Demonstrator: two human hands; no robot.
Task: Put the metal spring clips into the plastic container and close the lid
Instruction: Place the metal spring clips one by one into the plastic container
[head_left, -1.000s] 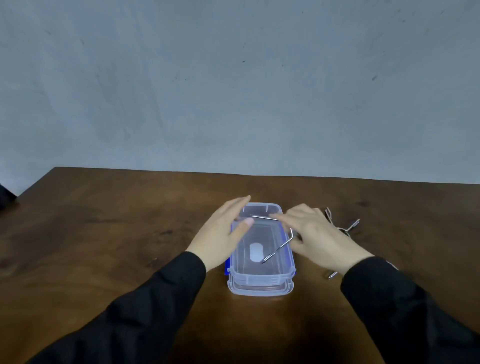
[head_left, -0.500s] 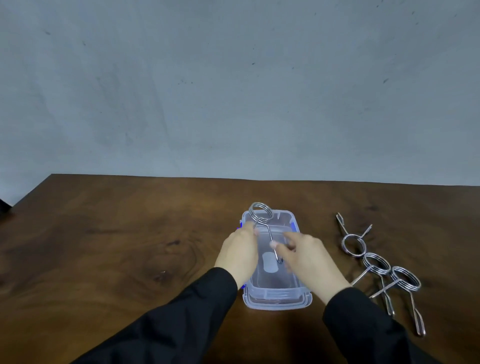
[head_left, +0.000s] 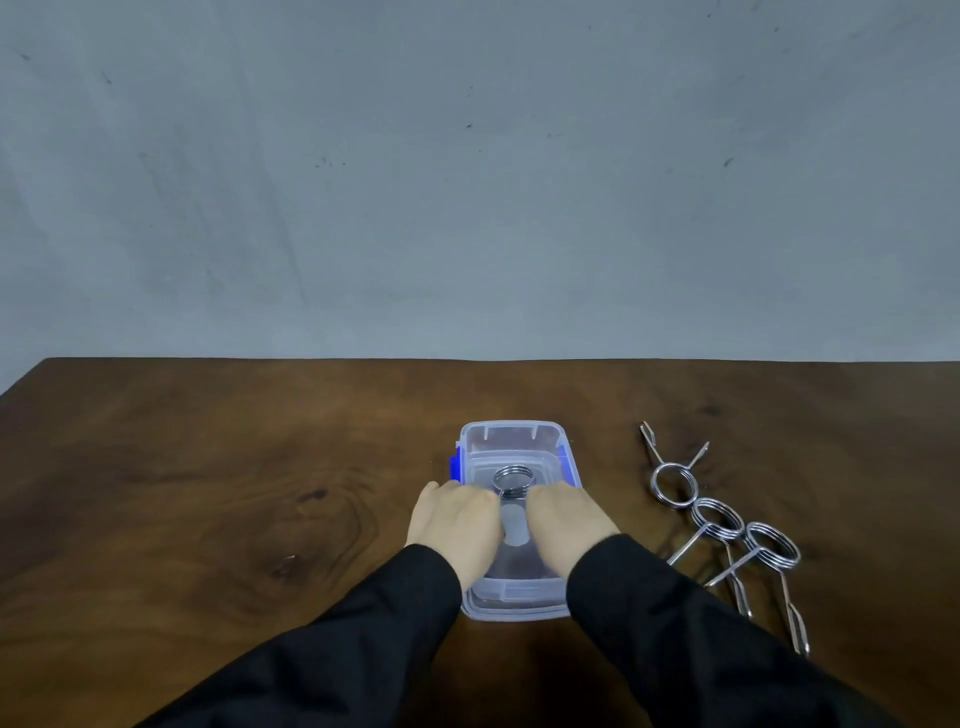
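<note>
A clear plastic container (head_left: 511, 432) with blue side latches stands open at the table's middle. Inside it lies a metal spring clip (head_left: 513, 481); only its coil shows, toward the far end. My left hand (head_left: 453, 526) and my right hand (head_left: 567, 524) are side by side over the near half of the container, fingers curled down onto the clip's arms, which they hide. Three more spring clips lie on the table to the right: one farthest (head_left: 674, 484), one in the middle (head_left: 720, 520), one nearest (head_left: 772, 546). Whether the lid sits under the container, I cannot tell.
The dark wooden table (head_left: 234, 493) runs back to a grey wall (head_left: 467, 182). My black sleeves (head_left: 675, 639) cover the table's near edge. The three loose clips overlap each other in a diagonal row close to my right forearm.
The clip's coil stood up above the container's far rim half a second ago; it now lies down inside. Both hands have come lower and closer to me.
</note>
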